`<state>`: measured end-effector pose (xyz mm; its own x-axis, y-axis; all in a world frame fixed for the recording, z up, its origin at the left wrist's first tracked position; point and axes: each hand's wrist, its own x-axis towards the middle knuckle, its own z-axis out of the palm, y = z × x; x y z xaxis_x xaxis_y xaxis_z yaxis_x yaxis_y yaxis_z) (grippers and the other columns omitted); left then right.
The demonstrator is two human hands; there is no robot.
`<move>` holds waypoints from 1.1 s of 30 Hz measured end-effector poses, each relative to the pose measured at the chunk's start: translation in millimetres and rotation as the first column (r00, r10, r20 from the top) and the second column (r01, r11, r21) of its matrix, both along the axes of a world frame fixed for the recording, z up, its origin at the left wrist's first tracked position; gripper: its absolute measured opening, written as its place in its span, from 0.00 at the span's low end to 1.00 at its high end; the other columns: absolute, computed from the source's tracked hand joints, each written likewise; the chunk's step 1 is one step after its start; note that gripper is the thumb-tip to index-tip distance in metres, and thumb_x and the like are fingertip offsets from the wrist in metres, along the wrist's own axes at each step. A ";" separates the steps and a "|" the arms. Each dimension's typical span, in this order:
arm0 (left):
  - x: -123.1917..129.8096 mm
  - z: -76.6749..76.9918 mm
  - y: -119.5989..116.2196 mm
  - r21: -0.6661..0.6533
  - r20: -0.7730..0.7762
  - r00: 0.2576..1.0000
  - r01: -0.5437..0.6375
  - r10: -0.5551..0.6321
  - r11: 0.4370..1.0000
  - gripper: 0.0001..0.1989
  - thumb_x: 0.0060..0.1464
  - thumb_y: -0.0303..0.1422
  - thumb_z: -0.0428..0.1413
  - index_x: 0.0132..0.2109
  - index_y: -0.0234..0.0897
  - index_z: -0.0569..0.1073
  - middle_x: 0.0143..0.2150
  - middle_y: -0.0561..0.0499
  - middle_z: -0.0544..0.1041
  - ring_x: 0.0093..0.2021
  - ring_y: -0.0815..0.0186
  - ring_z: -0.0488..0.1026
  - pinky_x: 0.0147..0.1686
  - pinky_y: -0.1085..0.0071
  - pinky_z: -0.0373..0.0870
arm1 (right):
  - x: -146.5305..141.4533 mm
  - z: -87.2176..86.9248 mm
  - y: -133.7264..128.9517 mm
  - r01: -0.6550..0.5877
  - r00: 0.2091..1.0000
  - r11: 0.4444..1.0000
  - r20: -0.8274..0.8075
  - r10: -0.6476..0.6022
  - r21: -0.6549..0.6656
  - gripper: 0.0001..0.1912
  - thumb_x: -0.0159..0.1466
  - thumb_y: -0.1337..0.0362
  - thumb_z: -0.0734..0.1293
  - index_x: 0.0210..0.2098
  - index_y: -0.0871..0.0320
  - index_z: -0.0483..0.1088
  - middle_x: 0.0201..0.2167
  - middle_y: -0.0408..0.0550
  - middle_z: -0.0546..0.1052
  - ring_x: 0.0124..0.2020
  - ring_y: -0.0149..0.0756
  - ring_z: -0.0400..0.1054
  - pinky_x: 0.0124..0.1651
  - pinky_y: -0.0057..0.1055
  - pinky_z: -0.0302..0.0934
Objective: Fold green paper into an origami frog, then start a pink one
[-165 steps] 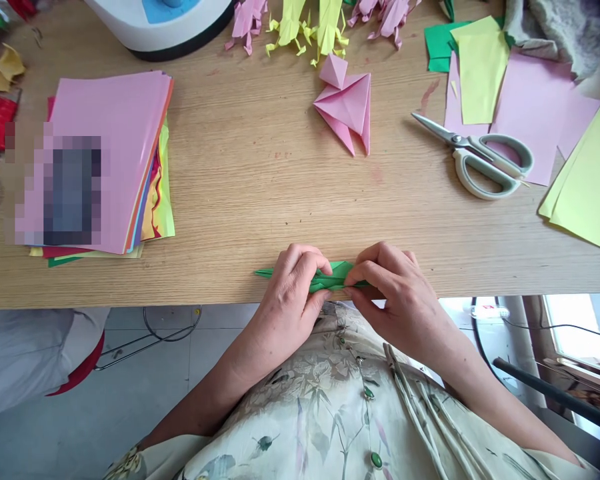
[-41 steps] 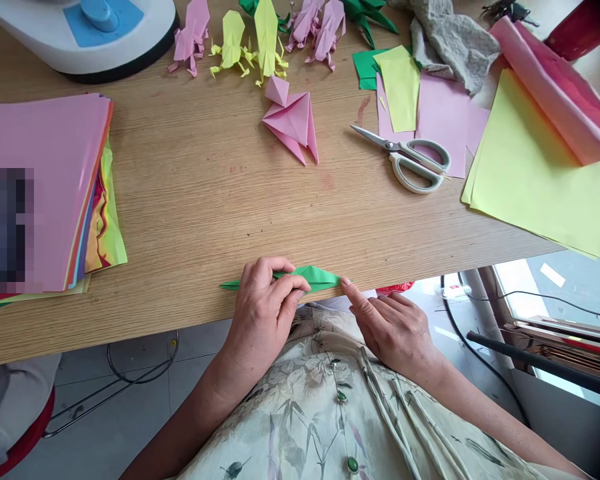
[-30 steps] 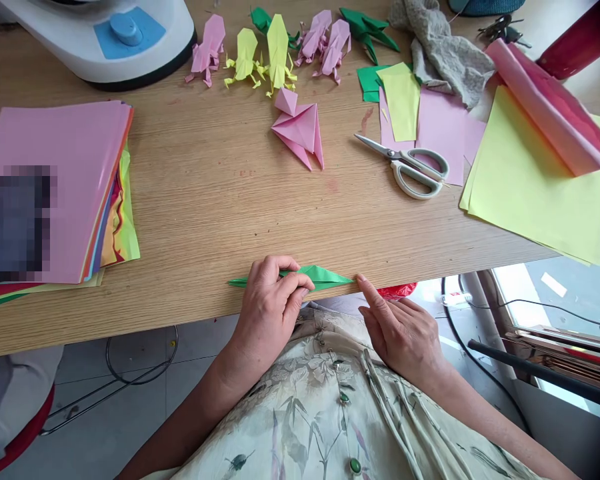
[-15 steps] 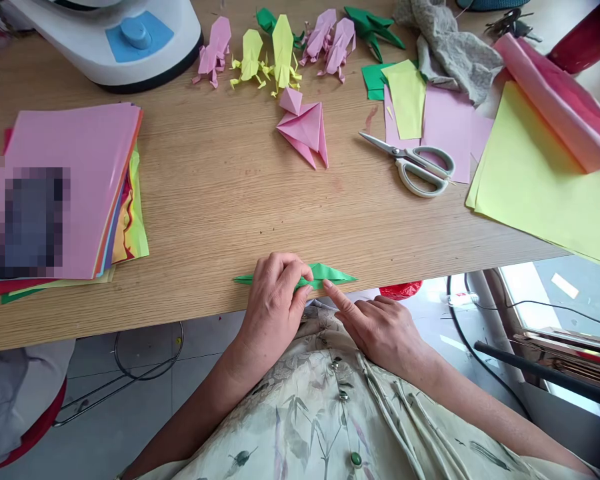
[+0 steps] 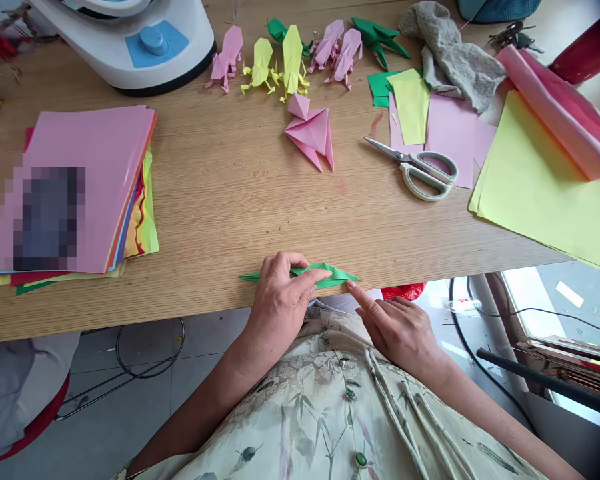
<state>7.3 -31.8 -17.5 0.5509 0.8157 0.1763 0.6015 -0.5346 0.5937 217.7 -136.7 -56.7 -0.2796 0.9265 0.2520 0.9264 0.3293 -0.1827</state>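
At the table's front edge lies a long, narrow piece of green folded paper [image 5: 341, 275], pointed at both ends. My left hand [image 5: 280, 293] is closed over its middle, thumb and fingers pressing it against the wood and hiding part of it. With its index finger stretched out, my right hand [image 5: 397, 327] touches the lower edge near the right tip; the other fingers are curled and hold nothing. Farther up the table sits a pink folded paper piece [image 5: 314, 133]. Scissors [image 5: 425, 170] with pale handles lie to its right, blades slightly apart.
Folded paper figures [image 5: 293, 60] in pink, yellow and green line the back. A stack of coloured paper [image 5: 90, 140] sits at left, beside a white appliance base [image 5: 180, 60]. Yellow sheets [image 5: 545, 207], a pink roll [image 5: 560, 113] and a grey cloth [image 5: 455, 57] are at right.
My right index finger has slid rightward along the green paper's lower edge toward its tip. My left thumb has stretched farther right over the paper. The whole view has shifted slightly.
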 end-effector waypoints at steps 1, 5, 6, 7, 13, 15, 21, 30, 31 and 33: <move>-0.1 0.4 0.0 -0.001 0.001 1.000 0.002 -0.002 1.000 0.16 0.62 0.22 0.52 0.49 0.44 0.78 0.47 0.46 0.69 0.49 0.61 0.67 0.50 0.60 0.69 | 0.7 1.2 -0.1 0.009 1.000 1.000 -0.013 -0.008 0.008 0.35 0.70 0.69 0.61 0.73 0.61 0.44 0.19 0.36 0.68 0.20 0.30 0.60 0.29 0.32 0.51; 0.1 0.2 0.8 -0.004 0.001 1.000 0.003 -0.003 1.000 0.15 0.61 0.22 0.53 0.49 0.46 0.78 0.47 0.47 0.69 0.48 0.61 0.67 0.50 0.61 0.69 | -2.4 4.9 4.7 -0.016 0.998 0.999 -0.057 0.018 0.037 0.34 0.71 0.69 0.61 0.72 0.65 0.45 0.19 0.36 0.69 0.19 0.30 0.59 0.29 0.32 0.51; 0.3 0.0 1.1 -0.003 -0.001 1.000 0.001 -0.001 1.000 0.15 0.61 0.22 0.54 0.49 0.46 0.78 0.47 0.47 0.69 0.48 0.61 0.67 0.49 0.61 0.68 | -5.0 5.4 7.4 -0.048 0.997 0.998 -0.056 0.049 0.030 0.34 0.71 0.68 0.60 0.72 0.65 0.45 0.19 0.36 0.69 0.19 0.29 0.59 0.29 0.32 0.51; 0.6 0.0 1.3 -0.005 -0.003 1.000 -0.001 0.001 1.000 0.15 0.61 0.23 0.54 0.49 0.45 0.78 0.47 0.47 0.69 0.48 0.61 0.67 0.49 0.61 0.68 | -8.2 5.9 10.4 -0.086 0.995 0.996 -0.046 0.087 0.013 0.33 0.71 0.68 0.60 0.72 0.65 0.46 0.19 0.36 0.69 0.19 0.29 0.59 0.29 0.32 0.51; 2.5 3.7 2.0 -0.045 -0.011 1.000 0.005 -0.006 0.999 0.15 0.60 0.22 0.53 0.49 0.43 0.77 0.46 0.47 0.69 0.49 0.60 0.67 0.50 0.61 0.67 | -23.1 7.3 21.9 -0.160 0.984 0.986 0.073 0.163 -0.047 0.33 0.71 0.65 0.60 0.72 0.65 0.46 0.18 0.36 0.67 0.18 0.32 0.60 0.29 0.34 0.49; 2.9 4.7 2.1 -0.052 -0.013 1.000 0.003 -0.004 0.999 0.15 0.60 0.21 0.53 0.49 0.42 0.77 0.46 0.47 0.69 0.49 0.60 0.67 0.50 0.61 0.67 | -22.8 7.3 21.2 -0.148 0.983 0.988 0.106 0.152 -0.048 0.35 0.69 0.68 0.60 0.72 0.64 0.45 0.17 0.36 0.67 0.18 0.32 0.60 0.29 0.34 0.49; 3.5 5.6 1.5 -0.081 -0.063 0.998 0.000 -0.005 0.997 0.19 0.57 0.18 0.52 0.50 0.42 0.75 0.48 0.47 0.68 0.50 0.59 0.65 0.51 0.60 0.66 | -16.5 4.6 16.3 -0.102 0.991 0.994 0.077 0.106 -0.047 0.34 0.66 0.70 0.62 0.71 0.61 0.51 0.17 0.35 0.69 0.18 0.30 0.60 0.29 0.33 0.49; 1.9 5.0 0.0 -0.079 -0.107 0.993 0.032 -0.040 0.996 0.23 0.57 0.16 0.47 0.53 0.43 0.72 0.51 0.47 0.67 0.51 0.58 0.63 0.53 0.57 0.65 | -0.6 -3.3 7.6 -0.049 0.999 0.997 0.013 0.050 -0.060 0.31 0.66 0.72 0.62 0.69 0.58 0.57 0.18 0.37 0.71 0.20 0.29 0.60 0.29 0.31 0.49; 1.9 5.1 0.0 -0.081 -0.105 0.994 0.033 -0.042 0.996 0.24 0.57 0.16 0.46 0.53 0.43 0.72 0.51 0.47 0.67 0.51 0.58 0.63 0.53 0.57 0.65 | 1.5 -4.5 8.1 -0.056 0.998 0.996 0.006 0.057 -0.065 0.32 0.66 0.72 0.62 0.69 0.57 0.57 0.18 0.37 0.70 0.20 0.29 0.60 0.29 0.31 0.50; 2.0 5.7 0.1 -0.092 -0.101 0.994 0.034 -0.043 0.995 0.25 0.56 0.16 0.46 0.54 0.44 0.72 0.50 0.47 0.67 0.52 0.58 0.63 0.53 0.57 0.65 | 6.3 -6.5 10.0 -0.079 0.997 0.995 -0.016 0.079 -0.058 0.31 0.66 0.71 0.62 0.68 0.56 0.58 0.18 0.37 0.70 0.20 0.30 0.60 0.29 0.31 0.50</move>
